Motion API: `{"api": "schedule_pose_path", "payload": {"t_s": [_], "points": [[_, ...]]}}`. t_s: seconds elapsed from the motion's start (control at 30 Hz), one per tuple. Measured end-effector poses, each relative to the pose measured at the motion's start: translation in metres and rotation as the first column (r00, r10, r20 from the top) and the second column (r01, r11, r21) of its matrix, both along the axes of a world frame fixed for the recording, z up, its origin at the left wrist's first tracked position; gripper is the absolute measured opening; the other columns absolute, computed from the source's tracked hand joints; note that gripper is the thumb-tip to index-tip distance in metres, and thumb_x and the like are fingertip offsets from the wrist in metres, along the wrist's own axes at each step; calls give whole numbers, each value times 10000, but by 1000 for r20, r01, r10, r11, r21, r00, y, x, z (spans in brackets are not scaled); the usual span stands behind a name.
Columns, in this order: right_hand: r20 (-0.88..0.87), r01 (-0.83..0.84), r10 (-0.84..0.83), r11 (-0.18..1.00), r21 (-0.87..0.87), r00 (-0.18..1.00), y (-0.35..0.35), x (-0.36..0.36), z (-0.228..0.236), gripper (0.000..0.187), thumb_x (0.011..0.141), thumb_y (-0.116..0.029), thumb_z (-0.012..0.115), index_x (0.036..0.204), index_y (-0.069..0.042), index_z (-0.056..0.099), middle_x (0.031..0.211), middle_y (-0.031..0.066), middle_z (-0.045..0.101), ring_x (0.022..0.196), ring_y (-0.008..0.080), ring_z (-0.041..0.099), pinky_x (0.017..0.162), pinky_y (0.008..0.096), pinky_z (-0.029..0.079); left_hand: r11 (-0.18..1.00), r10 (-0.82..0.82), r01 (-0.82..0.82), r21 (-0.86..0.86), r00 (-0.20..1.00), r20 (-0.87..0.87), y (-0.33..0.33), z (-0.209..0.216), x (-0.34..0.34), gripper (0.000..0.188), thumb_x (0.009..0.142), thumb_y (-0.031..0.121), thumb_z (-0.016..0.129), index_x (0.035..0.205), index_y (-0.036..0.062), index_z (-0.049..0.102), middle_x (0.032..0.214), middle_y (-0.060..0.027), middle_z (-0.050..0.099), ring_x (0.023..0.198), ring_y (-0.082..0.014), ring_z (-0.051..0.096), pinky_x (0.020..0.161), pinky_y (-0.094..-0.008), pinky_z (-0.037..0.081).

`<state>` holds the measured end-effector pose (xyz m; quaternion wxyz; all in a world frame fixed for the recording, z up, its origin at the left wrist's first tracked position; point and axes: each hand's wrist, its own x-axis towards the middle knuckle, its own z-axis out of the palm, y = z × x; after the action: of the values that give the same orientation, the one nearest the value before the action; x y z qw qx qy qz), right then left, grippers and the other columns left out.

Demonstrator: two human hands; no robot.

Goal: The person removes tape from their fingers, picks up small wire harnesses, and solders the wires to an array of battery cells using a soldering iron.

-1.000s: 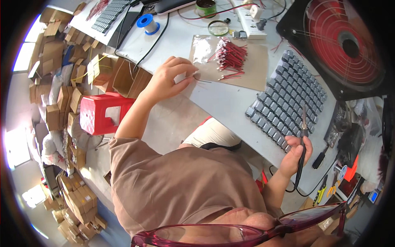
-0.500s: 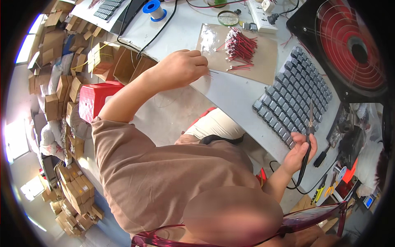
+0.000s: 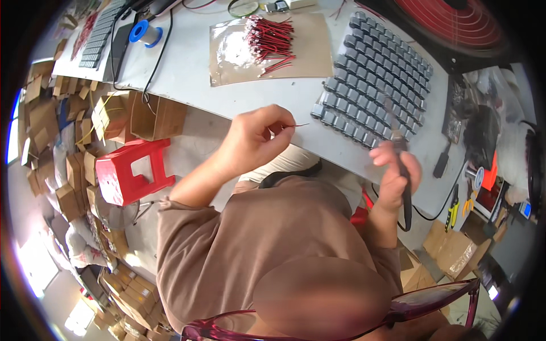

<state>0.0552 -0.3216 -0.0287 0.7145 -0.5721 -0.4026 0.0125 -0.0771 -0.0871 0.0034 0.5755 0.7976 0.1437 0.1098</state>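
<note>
My left hand (image 3: 257, 139) is closed in a pinch in front of the table edge, with a thin dark red wire (image 3: 301, 125) poking out past its fingertips. In my right hand (image 3: 395, 179) is a soldering iron (image 3: 400, 142) with a black handle, its blurred tip over the rows of small grey block-shaped parts (image 3: 381, 74). Those parts stand close together on the table's right. Beyond my left hand, a pile of red and black wires with white connectors (image 3: 273, 40) lies on a shiny brownish sheet (image 3: 313, 54).
A blue-rimmed spool of solder wire (image 3: 145, 34) and a black cable (image 3: 158, 62) are at the back left. A red-grilled fan (image 3: 455, 28) stands far right. Yellow-handled pliers (image 3: 453, 211) lie near the right edge. A red stool (image 3: 116, 176) and cardboard boxes (image 3: 162, 116) are on the floor.
My left hand has drawn back from beside the sheet toward my body, the wire now showing at its fingertips. My right hand has moved slightly with the soldering iron. The view has shifted.
</note>
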Motion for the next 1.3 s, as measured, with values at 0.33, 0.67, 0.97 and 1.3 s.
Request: {"api": "schedule_pose_path", "payload": {"t_s": [0.33, 0.67, 0.97, 1.3], "points": [[-329, -22, -53, 975, -219, 943, 5, -18, 2, 301, 816, -65, 638, 1076, 40, 530, 1012, 159, 594, 817, 154, 567, 752, 260, 457, 966, 247, -242, -93, 968, 51, -28, -30, 13, 97, 773, 34, 662, 870, 28, 663, 759, -48, 650, 623, -95, 570, 565, -229, 468], [-398, 13, -66, 991, -136, 915, 10, -15, 3, 206, 800, 19, 555, 966, -13, 438, 843, 54, 501, 699, 97, 513, 730, 279, 474, 900, 215, -259, 351, 963, 161, -32, -28, 21, 85, 676, 53, 687, 738, 83, 638, 683, -4, 580, 759, -207, 497, 756, -339, 380], [-372, 25, -66, 993, -114, 926, 25, -11, 5, 156, 807, -53, 553, 902, -15, 435, 749, 53, 480, 529, 63, 432, 469, 193, 379, 859, 269, -370, 355, 915, 302, -38, -42, 27, 126, 636, 31, 671, 692, 95, 578, 740, -3, 609, 928, -229, 565, 818, -372, 389], [-497, 63, -57, 998, -5, 866, 18, -6, 0, 161, 867, -54, 501, 1008, 14, 461, 668, 57, 495, 513, 88, 456, 494, 228, 427, 792, 122, -313, 525, 923, 366, -37, -47, 25, 173, 664, 48, 681, 768, 123, 565, 999, 12, 654, 1009, -209, 581, 984, -448, 313]]}}
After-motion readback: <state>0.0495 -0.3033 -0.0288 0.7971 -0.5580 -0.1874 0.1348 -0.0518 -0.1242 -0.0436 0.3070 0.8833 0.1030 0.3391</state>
